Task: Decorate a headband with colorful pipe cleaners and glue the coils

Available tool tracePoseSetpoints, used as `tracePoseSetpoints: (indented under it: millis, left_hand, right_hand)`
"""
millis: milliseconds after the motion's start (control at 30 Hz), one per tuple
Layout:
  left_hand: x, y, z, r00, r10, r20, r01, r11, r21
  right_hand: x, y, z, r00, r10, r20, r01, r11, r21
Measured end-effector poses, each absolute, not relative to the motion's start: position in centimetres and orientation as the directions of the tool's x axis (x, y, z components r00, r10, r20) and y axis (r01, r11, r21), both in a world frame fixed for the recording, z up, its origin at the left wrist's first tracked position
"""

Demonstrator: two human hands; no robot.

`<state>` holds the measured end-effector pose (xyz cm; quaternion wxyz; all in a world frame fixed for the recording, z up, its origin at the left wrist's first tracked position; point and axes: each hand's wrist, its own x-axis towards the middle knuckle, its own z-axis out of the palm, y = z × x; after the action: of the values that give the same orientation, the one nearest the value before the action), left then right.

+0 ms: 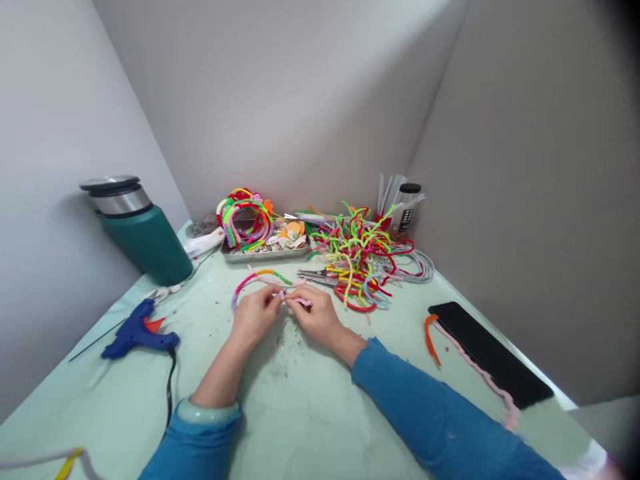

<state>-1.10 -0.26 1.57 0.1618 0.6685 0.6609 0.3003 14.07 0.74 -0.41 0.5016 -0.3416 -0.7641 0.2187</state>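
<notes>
Gray walls point(300, 120) around pale green tabletop point(300, 420); clock centered on the grip. At 10 o'clock, teal bottle point(150, 243), presumably stood aside against knocks. At 1–2, multicolored pipe-cleaner pile point(357, 237). Near 9, blue glue gun point(136, 335), likely parked for easy reach. At center, left hand point(256, 317) and right hand point(317, 315), both in narrow pinches, tips nearly meeting. At 2, scissors point(326, 277), probably laid close for quick pickup. Just beyond left hand, multicolored band point(265, 272), arching from 9 to 12 o'clock, green end pointing to 4. Between both pinches, pale pink strand point(283, 296), apparently gripped close to steady a short length; long axis roughly 9-to-3, one end toward 4, inside right hand's curl. Join with band: hidden, cannot tell.
</notes>
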Motion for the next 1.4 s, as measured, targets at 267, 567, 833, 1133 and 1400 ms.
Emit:
tracePoseSetpoints:
  millis: [267, 567, 833, 1133, 1400]
  left_hand:
    - [-1.3, -0.3, 1.6, -0.053, 0.982, 0.182, 0.736, -0.084, 0.671]
    - [-1.1, -0.4, 1.9, -0.117, 0.971, 0.209, 0.822, -0.024, 0.569]
    - [-0.9, -0.7, 1.9, -0.118, 0.957, 0.265, 0.893, -0.015, 0.450]
    - [-0.7, -1.1, 1.9, 0.042, 0.970, 0.241, 0.946, -0.117, 0.303]
    - [-0.7, -1.3, 2.1, 0.053, 0.975, 0.214, 0.942, -0.120, 0.314]
  right_hand:
    - [14.1, 1.3, -1.1, -0.172, 0.836, 0.521, 0.436, 0.539, -0.721]
    - [14.0, 1.6, -1.2, -0.115, 0.870, 0.479, 0.403, 0.482, -0.778]
    - [14.1, 1.6, -1.0, -0.111, 0.886, 0.449, 0.295, 0.461, -0.837]
    - [14.2, 1.4, -1.1, -0.146, 0.904, 0.402, 0.316, 0.427, -0.847]
    - [14.2, 0.5, -0.2, -0.308, 0.778, 0.548, 0.221, 0.619, -0.754]
